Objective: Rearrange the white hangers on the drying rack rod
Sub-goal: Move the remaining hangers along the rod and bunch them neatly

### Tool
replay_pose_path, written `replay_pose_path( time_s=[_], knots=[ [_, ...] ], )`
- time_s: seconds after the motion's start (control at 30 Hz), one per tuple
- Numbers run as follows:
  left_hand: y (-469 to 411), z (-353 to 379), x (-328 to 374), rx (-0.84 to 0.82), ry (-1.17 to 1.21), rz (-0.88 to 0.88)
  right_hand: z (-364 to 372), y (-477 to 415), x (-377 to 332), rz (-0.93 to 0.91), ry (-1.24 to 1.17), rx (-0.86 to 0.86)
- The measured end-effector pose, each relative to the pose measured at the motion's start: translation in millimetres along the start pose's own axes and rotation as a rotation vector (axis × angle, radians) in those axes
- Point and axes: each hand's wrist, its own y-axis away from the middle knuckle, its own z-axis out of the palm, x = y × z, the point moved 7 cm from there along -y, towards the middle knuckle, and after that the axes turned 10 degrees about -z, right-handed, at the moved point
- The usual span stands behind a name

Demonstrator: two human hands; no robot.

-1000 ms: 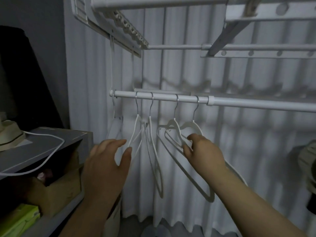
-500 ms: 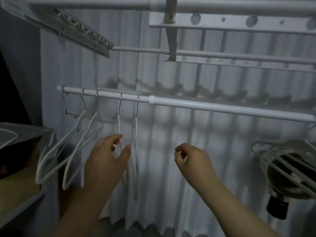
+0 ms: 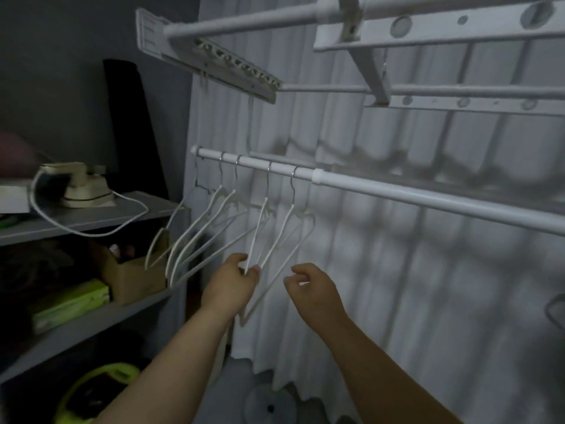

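Now that the left hand (image 3: 237, 278) has closed its fingers (image 3: 253, 272) on the lower arm of one thin white wire hanger (image 3: 258, 237), where half a second ago it only reached among them, the sorting looks properly under way. The right hand (image 3: 312, 286) has let go and hangs just beside the next hanger, fingers curled loosely around nothing. All the hangers sit bunched at the left end of the white metal drying-rack rod (image 3: 397, 191) in the middle of the frame, the leftmost ones swung out toward the grey shelf (image 3: 128, 209). I'd judge the long bare stretch of rod to the right is where they want spreading.
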Motion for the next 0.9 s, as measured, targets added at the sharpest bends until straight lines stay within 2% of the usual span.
replay_pose_path(
  time_s=[0.1,0.2,0.33,0.53,0.6,0.7,0.77,0.83,0.9],
  knots=[
    [-5.3,-7.7,-2.4,-0.004,0.091,0.004,18.0,-13.8,-5.0,0.066,-0.091,0.02],
    [-6.2,-18.4,-3.0,0.033,0.033,0.07,32.5,-27.0,-9.0,0.124,-0.132,0.052],
    [-14.6,-22.9,-0.3,-0.005,-0.123,0.147,46.7,-37.0,-13.1,0.177,-0.157,0.075],
    [-17.9,-23.3,4.8,-0.173,-0.111,0.209,61.2,-41.5,-17.7,0.289,-0.34,0.08],
    [-17.3,-31.8,7.9,-0.101,-0.112,0.292,64.3,-39.6,-17.5,0.328,-0.434,0.092],
    [-18.4,-63.9,16.9,0.21,-0.133,0.455,67.8,-38.4,-15.8,0.378,-0.562,0.107],
    [-21.6,-80.6,21.8,0.348,-0.189,0.523,71.6,-38.8,-16.1,0.391,-0.585,0.098],
    [-31.4,-87.5,22.2,0.372,-0.275,0.516,75.9,-39.5,-16.4,0.395,-0.593,0.093],
    [-42.6,-87.9,17.6,0.329,-0.331,0.468,80.6,-39.7,-16.0,0.406,-0.585,0.094]
  ],
)
